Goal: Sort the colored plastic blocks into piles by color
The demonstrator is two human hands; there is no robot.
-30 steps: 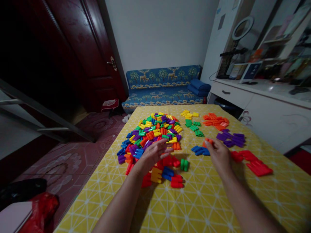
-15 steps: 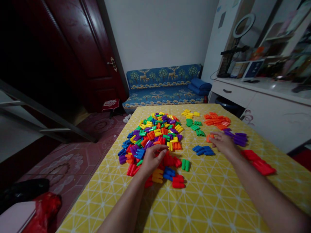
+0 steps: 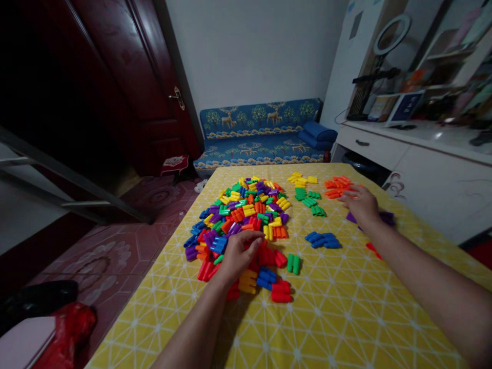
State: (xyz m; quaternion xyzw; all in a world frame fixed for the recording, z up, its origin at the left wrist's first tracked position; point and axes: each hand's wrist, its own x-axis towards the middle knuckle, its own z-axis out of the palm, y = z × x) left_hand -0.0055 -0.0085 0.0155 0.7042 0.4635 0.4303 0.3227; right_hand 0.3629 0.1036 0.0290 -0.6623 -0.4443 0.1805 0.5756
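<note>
My left hand (image 3: 241,254) rests at the near right side of a big heap of mixed toy building blocks (image 3: 234,212). Its thumb and curved fingers are apart, with no block visible between them; red blocks (image 3: 271,254) lie right beside the fingertips. Farther off, my right hand (image 3: 360,205) reaches over the near right edge of a group of orange blocks (image 3: 337,185). Its fingers look slightly spread, and no separate block stands out in them. Under and behind that wrist, purple blocks (image 3: 386,218) and red blocks (image 3: 373,250) are partly hidden.
Sorted groups lie on the yellow tablecloth (image 3: 307,318): yellow blocks (image 3: 298,179), green blocks (image 3: 309,201) and blue blocks (image 3: 323,239). A single green block (image 3: 294,263) sits near the heap. Beyond the table stand a blue sofa (image 3: 261,128) and a white cabinet (image 3: 442,179).
My right hand has moved away and to the right, carrying an orange block to the orange group; that block no longer shows separately. My left hand has barely moved.
</note>
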